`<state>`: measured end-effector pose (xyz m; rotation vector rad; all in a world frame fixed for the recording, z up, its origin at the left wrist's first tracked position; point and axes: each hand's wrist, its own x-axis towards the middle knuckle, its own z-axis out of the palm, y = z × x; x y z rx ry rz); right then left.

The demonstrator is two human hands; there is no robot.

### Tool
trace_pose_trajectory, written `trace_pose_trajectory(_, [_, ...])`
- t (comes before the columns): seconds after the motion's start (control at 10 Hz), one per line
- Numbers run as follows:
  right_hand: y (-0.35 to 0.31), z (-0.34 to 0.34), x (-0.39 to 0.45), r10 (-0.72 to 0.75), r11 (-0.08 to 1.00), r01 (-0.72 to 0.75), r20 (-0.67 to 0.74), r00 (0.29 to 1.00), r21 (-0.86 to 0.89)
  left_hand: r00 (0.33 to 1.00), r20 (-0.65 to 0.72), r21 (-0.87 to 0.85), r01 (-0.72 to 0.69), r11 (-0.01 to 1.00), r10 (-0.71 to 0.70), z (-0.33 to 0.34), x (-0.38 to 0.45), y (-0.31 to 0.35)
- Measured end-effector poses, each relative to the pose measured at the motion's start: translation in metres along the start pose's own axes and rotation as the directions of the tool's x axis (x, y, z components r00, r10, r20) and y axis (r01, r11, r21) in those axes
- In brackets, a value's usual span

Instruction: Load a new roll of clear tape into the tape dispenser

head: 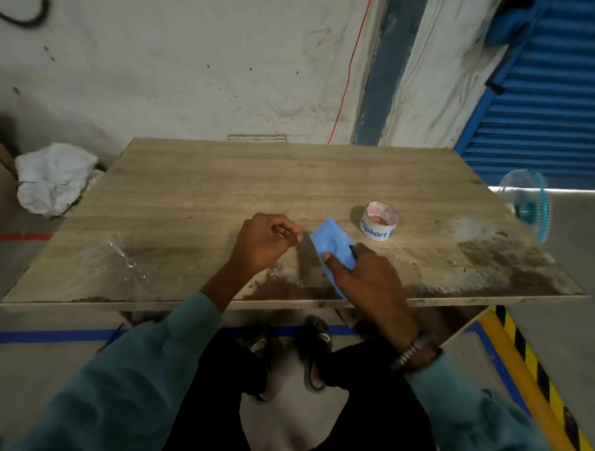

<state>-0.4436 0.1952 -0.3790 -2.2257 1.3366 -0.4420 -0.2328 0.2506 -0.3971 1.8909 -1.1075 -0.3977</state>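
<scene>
A blue tape dispenser [331, 241] is held over the near middle of the wooden table [223, 175]. My right hand [365, 278] grips it from below and behind, thumb on its side. To its left, my left hand [265, 242] has finger and thumb pinched together close to the dispenser's front; a thin clear strip of tape seems to run from that pinch, but it is hard to make out. A tape roll [379, 221] with blue print on a white core lies flat on the table just right of the dispenser, apart from both hands.
A crumpled piece of clear film [126, 253] lies on the table's left near side. A white sack [51, 179] sits on the floor beyond the left edge. A small blue fan [529, 203] stands off the right edge. My legs and feet are under the table.
</scene>
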Motion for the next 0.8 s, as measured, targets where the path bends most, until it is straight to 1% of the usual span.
trace_pose_trajectory(0.1, [-0.002, 0.025, 0.038, -0.168, 0.960, 0.142, -0.093, 0.981, -0.240, 0.999, -0.042, -0.017, 0.021, 1.000, -0.022, 0.005, -0.005, 0.005])
trace_pose_trajectory(0.2, [-0.008, 0.040, 0.060, -0.232, 0.909, 0.172, -0.119, 0.965, -0.380, 0.998, -0.025, 0.003, 0.056, 0.998, -0.055, 0.003, -0.010, 0.002])
trace_pose_trajectory(0.3, [-0.016, 0.047, 0.073, -0.226, 0.908, 0.162, -0.125, 0.966, -0.386, 0.998, 0.007, 0.076, 0.066, 0.995, -0.066, -0.007, -0.015, -0.005])
trace_pose_trajectory(0.4, [-0.026, 0.041, 0.077, -0.238, 0.911, 0.194, -0.081, 0.968, -0.365, 0.998, -0.003, 0.124, 0.060, 0.990, -0.060, -0.018, -0.018, -0.005])
trace_pose_trajectory(0.5, [-0.038, 0.017, 0.082, -0.286, 0.918, 0.230, -0.138, 0.948, -0.323, 0.996, -0.073, 0.140, 0.057, 0.988, -0.047, -0.025, -0.014, 0.000])
trace_pose_trajectory(0.6, [-0.062, -0.016, 0.081, -0.389, 0.872, 0.324, -0.119, 0.913, -0.367, 0.988, -0.116, 0.320, -0.064, 0.945, 0.106, -0.033, -0.010, 0.019])
trace_pose_trajectory(0.7, [-0.085, -0.062, 0.086, -0.524, 0.771, 0.451, -0.045, 0.851, -0.450, 0.909, -0.071, 0.554, -0.307, 0.774, 0.411, -0.059, 0.002, 0.054])
trace_pose_trajectory(0.8, [-0.105, -0.116, 0.097, -0.631, 0.658, 0.511, -0.035, 0.775, -0.553, 0.787, 0.095, 0.720, -0.477, 0.504, 0.609, -0.096, 0.013, 0.097])
